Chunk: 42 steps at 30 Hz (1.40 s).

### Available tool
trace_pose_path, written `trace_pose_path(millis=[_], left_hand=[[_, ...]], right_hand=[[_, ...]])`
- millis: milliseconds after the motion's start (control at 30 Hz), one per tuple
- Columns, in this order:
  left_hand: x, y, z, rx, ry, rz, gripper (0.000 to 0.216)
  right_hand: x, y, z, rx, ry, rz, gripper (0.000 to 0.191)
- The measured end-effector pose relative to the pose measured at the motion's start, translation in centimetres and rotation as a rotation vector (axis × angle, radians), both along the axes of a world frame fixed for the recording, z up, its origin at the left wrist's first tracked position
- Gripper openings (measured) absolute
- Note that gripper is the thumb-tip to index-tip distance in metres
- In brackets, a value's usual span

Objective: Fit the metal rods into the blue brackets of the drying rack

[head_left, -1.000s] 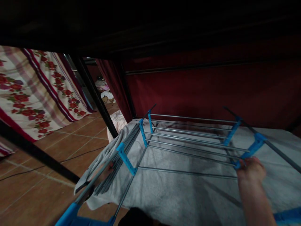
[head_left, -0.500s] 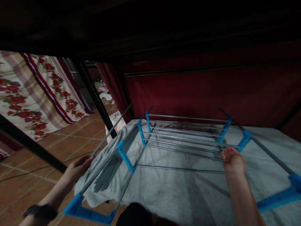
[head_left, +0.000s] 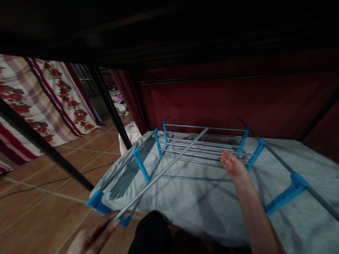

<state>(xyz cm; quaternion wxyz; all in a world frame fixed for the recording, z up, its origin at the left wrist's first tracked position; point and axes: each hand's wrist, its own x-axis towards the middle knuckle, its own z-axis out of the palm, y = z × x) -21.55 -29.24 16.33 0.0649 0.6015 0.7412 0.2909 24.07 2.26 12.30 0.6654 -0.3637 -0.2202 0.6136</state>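
A long grey metal rod point(head_left: 169, 161) is gripped near its lower end by my left hand point(head_left: 96, 231), low at the left. The rod slants up and right across a partly assembled rack, passing over its crossbars point(head_left: 185, 178). Blue plastic connectors point(head_left: 143, 165) join the rack's side poles and crossbars. My right hand point(head_left: 234, 166) is held over the crossbars near the rack's right side, its fingers stretched out and nothing seen in it. Several loose grey rods point(head_left: 135, 167) lie side by side beyond the rack's left side.
The rack rests on a bed with a grey blanket point(head_left: 190, 208). Black bunk posts point(head_left: 112, 106) stand at the left, and a dark upper frame hangs low overhead. A dark red curtain point(head_left: 190, 102) closes the back. A cable point(head_left: 53, 180) crosses the tiled floor.
My left hand has moved down with the rod, whose far end has swung right over the rack. My right hand has shifted left and up, away from the right side connector.
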Motion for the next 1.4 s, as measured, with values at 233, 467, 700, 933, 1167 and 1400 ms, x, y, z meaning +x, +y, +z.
trace_pose_path(millis=[233, 467, 700, 933, 1167, 1400], left_hand=[[5.0, 3.8, -2.6, -0.053, 0.152, -0.245, 0.035], [9.1, 11.2, -3.3, -0.174, 0.429, -0.302, 0.034], [15.4, 19.4, -4.7, -0.157, 0.480, -0.337, 0.038], [19.3, 24.8, -8.5, -0.020, 0.456, -0.520, 0.034], [19.3, 25.1, -10.0, 0.089, 0.485, -0.622, 0.032], [19.3, 24.9, -10.0, 0.113, 0.463, -0.655, 0.030]], right_hand=[[-1.1, -1.0, -1.8, -0.140, 0.046, 0.159, 0.010], [3.1, 0.2, -4.1, -0.270, 0.107, -0.057, 0.018], [4.2, 0.4, -6.3, -0.371, 0.012, -0.089, 0.020], [2.9, -0.2, -7.6, -0.372, -0.026, -0.118, 0.019], [3.6, -1.1, -8.1, -0.439, -0.052, -0.136, 0.024], [3.7, -2.8, -8.1, -0.436, -0.106, -0.176, 0.020]])
